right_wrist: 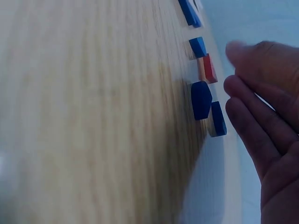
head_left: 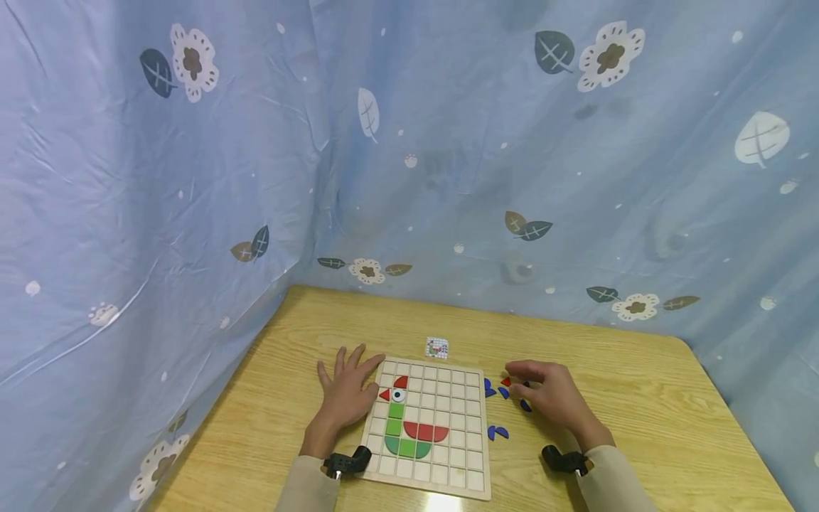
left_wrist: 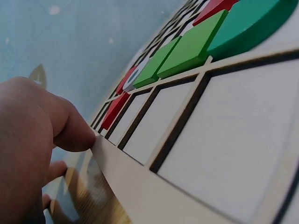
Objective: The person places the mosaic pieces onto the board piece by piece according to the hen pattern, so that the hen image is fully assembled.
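A wooden grid board (head_left: 456, 491) lies on the table, with red, green and eye pieces set in its cells like a bird. My left hand (head_left: 345, 395) has its fingers spread at the board's left edge, the thumb (left_wrist: 77, 133) touching the rim. Just over loose pieces right of the board is my right hand (head_left: 553, 391), fingers gently bent, with nothing seen in its grasp. Near its fingertips lie a red triangle (head_left: 506, 382) and several blue pieces (head_left: 525, 405). In the right wrist view, those fingers stand apart from a dark blue piece (right_wrist: 201, 100) and the red one.
Beyond the board's far edge lies a small picture card (head_left: 437, 348) with a grid pattern. Two more blue pieces (head_left: 498, 432) sit beside the board's right side. A blue patterned curtain (head_left: 448, 178) hangs along the back and sides of the wooden table (head_left: 665, 412).
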### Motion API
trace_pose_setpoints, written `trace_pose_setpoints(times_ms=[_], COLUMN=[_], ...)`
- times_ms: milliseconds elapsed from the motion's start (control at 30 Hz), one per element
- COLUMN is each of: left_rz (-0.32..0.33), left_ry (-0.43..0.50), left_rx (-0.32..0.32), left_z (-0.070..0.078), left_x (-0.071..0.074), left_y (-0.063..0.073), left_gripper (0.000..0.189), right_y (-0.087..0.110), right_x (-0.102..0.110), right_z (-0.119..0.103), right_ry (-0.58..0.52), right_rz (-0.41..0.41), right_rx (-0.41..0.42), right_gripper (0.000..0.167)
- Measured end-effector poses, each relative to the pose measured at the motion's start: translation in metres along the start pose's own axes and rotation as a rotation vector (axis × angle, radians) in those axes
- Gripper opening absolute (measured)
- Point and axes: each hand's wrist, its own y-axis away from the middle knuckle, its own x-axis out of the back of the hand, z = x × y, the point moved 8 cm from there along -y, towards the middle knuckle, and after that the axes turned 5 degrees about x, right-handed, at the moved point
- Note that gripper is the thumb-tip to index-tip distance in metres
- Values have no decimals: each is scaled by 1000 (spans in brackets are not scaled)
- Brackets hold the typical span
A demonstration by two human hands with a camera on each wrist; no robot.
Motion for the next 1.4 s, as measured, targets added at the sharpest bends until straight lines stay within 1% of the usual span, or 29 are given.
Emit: trace_pose_setpoints(times_ms=[167, 267, 467, 600, 667, 733, 833, 933, 1033, 1167, 1267, 1333, 1400], left_rz=[4, 7, 7, 8, 7, 9, 10, 12, 12, 7, 6, 5, 6], left_ry=[-4, -6, -6, -4, -3, -3, -7, -9, -7, -3, -6, -12, -15], left_rx=[-1, 0, -2, -4, -4, -6, -7, -13, -18, -18, -18, -16, -13], left_z=[0, -1, 0, 0, 0, 1, 2, 3, 4, 4, 4, 3, 3], left_x=[0, 0, 0, -1, -1, -1, -1, -1, -1, 0, 0, 0, 0], left_y=[-1, -1, 0, 0, 1, 1, 1, 1, 1, 1, 2, 1, 1], left_gripper=[57, 57, 56, 56, 56, 56, 56, 56, 56, 56, 56, 56, 56], right_y=[-7, -9, -9, -9, -9, -7, -1, 8, 19, 35, 43, 47, 50], right_x=[-3, -6, -9, -10, -9, -6, -1, 3, 1, -13, -28, -39, -51], right_z=[-2, -3, -6, -8, -8, -9, -15, -28, -48, -73, -89, -100, -112], right_ry=[47, 99, 208, 248, 256, 247, 213, 180, 147, 94, 39, 1, -16], right_rz=[-34, -38, -8, 3, 12, 30, 81, 139, 179, 204, 196, 186, 176], right_rx=[8, 24, 61, 90, 85, 78, 74, 97, 123, 120, 112, 130, 175], right_gripper=[35, 35, 33, 31, 30, 30, 30, 30, 31, 32, 33, 33, 33])
